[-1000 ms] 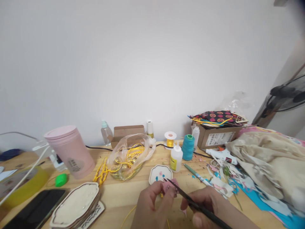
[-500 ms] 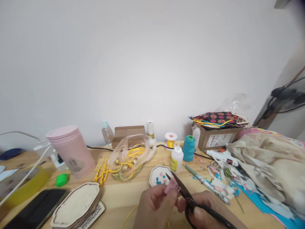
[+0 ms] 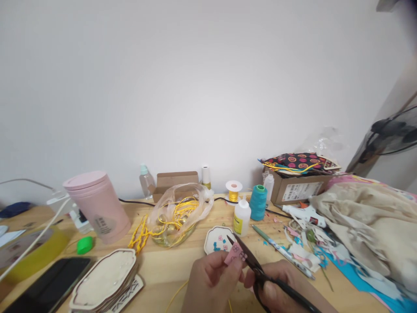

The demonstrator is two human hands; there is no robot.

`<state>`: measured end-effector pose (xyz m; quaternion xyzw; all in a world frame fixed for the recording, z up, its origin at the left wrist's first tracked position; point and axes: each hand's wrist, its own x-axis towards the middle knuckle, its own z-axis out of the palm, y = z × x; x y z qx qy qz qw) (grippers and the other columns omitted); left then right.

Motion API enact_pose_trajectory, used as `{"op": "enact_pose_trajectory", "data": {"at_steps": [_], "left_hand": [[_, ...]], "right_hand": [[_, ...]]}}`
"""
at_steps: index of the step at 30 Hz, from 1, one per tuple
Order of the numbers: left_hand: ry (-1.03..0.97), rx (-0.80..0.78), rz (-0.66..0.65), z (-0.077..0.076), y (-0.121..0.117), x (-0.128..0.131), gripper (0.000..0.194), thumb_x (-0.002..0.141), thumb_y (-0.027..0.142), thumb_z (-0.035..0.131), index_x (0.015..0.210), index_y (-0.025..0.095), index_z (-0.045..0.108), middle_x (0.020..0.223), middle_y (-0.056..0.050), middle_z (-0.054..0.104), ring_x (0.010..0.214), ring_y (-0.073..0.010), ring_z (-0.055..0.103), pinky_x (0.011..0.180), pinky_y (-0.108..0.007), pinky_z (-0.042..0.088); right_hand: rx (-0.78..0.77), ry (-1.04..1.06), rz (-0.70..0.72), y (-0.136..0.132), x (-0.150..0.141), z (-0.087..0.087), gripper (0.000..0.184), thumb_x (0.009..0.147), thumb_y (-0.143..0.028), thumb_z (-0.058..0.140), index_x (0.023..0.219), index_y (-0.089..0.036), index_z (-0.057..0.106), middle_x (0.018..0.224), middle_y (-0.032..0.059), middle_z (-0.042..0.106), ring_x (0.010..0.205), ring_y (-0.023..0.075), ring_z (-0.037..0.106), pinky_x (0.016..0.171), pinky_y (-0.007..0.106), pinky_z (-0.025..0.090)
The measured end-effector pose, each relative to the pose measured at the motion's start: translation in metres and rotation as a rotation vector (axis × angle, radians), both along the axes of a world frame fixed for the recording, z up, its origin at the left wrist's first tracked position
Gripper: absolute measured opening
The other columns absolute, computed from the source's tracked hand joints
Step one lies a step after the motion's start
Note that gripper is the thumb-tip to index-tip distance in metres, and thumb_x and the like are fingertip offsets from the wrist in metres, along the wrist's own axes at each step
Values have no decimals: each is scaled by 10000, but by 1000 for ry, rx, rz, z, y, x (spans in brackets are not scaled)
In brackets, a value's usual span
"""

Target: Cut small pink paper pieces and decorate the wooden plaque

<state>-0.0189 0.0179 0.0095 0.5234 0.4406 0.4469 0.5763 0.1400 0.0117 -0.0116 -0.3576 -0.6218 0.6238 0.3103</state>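
backing everything, a pale wall (image 3: pixel 195 87); below it, a wooden table (image 3: pixel 166 271), busy. right side: rumpled beige cloth (image 3: pixel 355 221) beside a cardboard box (image 3: pixel 296 193) with patterned fabric (image 3: pixel 298 163) and yellow cords on top. far left: pink cup (image 3: pixel 94 204), lid on, upright. in front of it, a dark phone (image 3: pixel 48 284) and a stack of wavy-edged boards (image 3: pixel 104 278). mid-table: clear plastic bag (image 3: pixel 177 217) with a tangle of yellow cord.

left hand (image 3: pixel 211 278), front centre: thumb and fingers pinched narrow on a small pink piece. right hand (image 3: pixel 283 278) just beside it, closed round the handles of black scissors (image 3: pixel 254 263), blades a little apart, right at the pink piece; whether they bite into it, cannot tell. beyond the hands: blue thread cone (image 3: pixel 257 204), white bottle (image 3: pixel 241 217) with yellow label, pen (image 3: pixel 282 250) lying aslant, one small wavy-edged board (image 3: pixel 209 240) bearing tiny pink and blue cutouts.

pink piece (image 3: pixel 233 253): raised between the two hands, near the small board, dark flower outlines on it.
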Motion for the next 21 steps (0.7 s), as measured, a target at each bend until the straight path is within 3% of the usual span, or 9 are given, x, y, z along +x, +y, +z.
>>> {"op": "enact_pose_trajectory", "data": {"at_steps": [7, 13, 17, 21], "left_hand": [[93, 10, 46, -6, 1, -2, 332, 688, 453, 562, 565, 145, 589, 537, 17, 498, 602, -141, 447, 552, -202, 331], [151, 31, 62, -9, 1, -2, 304, 696, 433, 557, 576, 157, 605, 513, 50, 452, 552, -113, 405, 558, -192, 321], [144, 11, 54, -8, 1, -2, 313, 694, 443, 555, 591, 153, 613, 554, 34, 492, 564, -114, 396, 514, -192, 287], [76, -70, 2, -5, 2, -2, 364, 669, 485, 562, 589, 131, 593, 515, 44, 427, 528, -100, 348, 488, -194, 246]], "right_hand": [[-9, -31, -86, -2, 1, 2, 543, 673, -642, 522, 781, -112, 571, 499, -86, 258, 348, 23, 192, 296, 174, 122], [83, -43, -33, 5, 1, -1, 553, 632, -670, 532, 708, -123, 572, 430, -98, 281, 345, 30, 201, 307, 188, 118], [120, -30, -45, 5, 2, -5, 552, 650, -651, 537, 709, -105, 598, 433, -91, 302, 348, 25, 216, 317, 185, 132], [58, -9, -77, 1, 2, -5, 531, 683, -627, 525, 769, -110, 610, 454, -87, 287, 337, 24, 193, 304, 181, 110]]}}
